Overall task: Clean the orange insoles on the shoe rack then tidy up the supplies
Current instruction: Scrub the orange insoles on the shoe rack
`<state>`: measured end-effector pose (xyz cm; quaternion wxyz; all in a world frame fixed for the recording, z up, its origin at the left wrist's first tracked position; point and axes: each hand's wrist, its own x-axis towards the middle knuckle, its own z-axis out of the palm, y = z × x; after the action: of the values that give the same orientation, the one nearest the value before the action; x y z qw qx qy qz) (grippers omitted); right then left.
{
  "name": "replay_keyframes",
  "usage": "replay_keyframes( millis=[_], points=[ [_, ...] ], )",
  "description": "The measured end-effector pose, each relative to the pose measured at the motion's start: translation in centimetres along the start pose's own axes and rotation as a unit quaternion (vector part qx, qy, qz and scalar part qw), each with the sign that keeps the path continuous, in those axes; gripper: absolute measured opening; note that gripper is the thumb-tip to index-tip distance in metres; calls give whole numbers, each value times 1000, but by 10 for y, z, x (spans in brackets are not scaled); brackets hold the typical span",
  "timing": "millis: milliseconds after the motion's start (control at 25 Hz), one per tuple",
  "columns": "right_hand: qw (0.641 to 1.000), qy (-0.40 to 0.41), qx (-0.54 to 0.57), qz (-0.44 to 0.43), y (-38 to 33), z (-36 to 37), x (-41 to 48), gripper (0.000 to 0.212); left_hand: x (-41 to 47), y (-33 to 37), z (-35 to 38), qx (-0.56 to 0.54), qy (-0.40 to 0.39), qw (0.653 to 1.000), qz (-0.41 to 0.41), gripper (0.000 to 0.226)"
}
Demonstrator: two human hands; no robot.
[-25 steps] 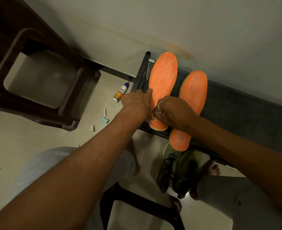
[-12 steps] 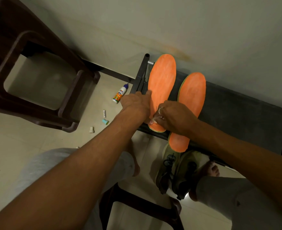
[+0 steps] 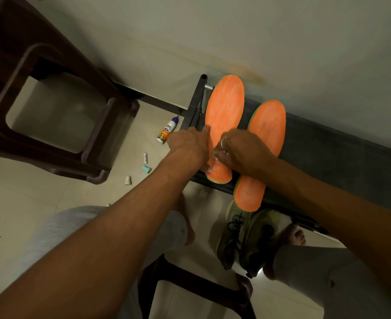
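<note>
Two orange insoles lie side by side on the dark shoe rack (image 3: 328, 153), their toes toward the wall. My left hand (image 3: 187, 148) rests on the left edge of the left insole (image 3: 225, 107), index finger straight and thumb down on its heel part. My right hand (image 3: 243, 153), with a ring on one finger, has its fingers curled over that insole's heel and pinches a small whitish wad (image 3: 215, 160) that is mostly hidden. The right wrist crosses the middle of the right insole (image 3: 268, 125).
On the floor left of the rack lie a glue bottle (image 3: 167, 132), a small white tube (image 3: 145, 158), a teal cap (image 3: 146, 169) and a white cap (image 3: 127, 180). A brown plastic stool (image 3: 52, 111) stands at left. Green shoes (image 3: 247, 238) sit under the rack by my feet.
Both hands stay on the left insole's heel. The right hand has shifted only slightly over it with the whitish wad. The insoles have not moved.
</note>
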<state>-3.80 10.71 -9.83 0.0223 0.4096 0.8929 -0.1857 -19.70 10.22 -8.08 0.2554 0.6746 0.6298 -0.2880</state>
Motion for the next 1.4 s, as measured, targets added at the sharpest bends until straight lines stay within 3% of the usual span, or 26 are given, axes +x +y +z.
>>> replay_keyframes(
  millis=[120, 240, 400, 480, 560, 680, 920, 1120, 1200, 1320, 1400],
  points=[
    [999, 9, -37, -30, 6, 1, 0, 29, 0, 1, 0, -5, 2, 1000, 1, 126],
    [993, 67, -96, 0, 29, -5, 35, 29, -1, 0, -2, -6, 3, 1000, 2, 127],
    [992, 71, -102, 22, 34, -7, 46, 27, -9, 3, -4, -29, -11, 999, -16, 125],
    [995, 80, -48, 36, 34, -10, 36, 24, -21, 14, -7, -13, 37, 999, -30, 111],
    [996, 76, -28, 47, 36, -13, 33, 24, -32, 30, -7, 24, 118, 992, 24, 85],
    [996, 62, -29, 52, 36, -11, 38, 24, -35, 40, 2, 48, 85, 990, 106, 68],
    [999, -16, 33, 31, 36, -20, 20, 23, -28, 36, 5, 30, -7, 998, 61, 88],
    [995, 51, -62, 63, 42, -15, 38, 28, -22, 31, 4, 34, -20, 998, 57, 89],
    [992, 73, -47, 87, 41, -15, 38, 28, -20, 29, 5, 30, -19, 998, 53, 91],
    [996, -20, 56, 62, 28, -16, 20, 21, -18, 28, 6, 23, -27, 998, 45, 94],
    [996, -55, 64, 42, 26, -15, 14, 19, -18, 29, 4, 28, -34, 998, 44, 94]
  ],
)
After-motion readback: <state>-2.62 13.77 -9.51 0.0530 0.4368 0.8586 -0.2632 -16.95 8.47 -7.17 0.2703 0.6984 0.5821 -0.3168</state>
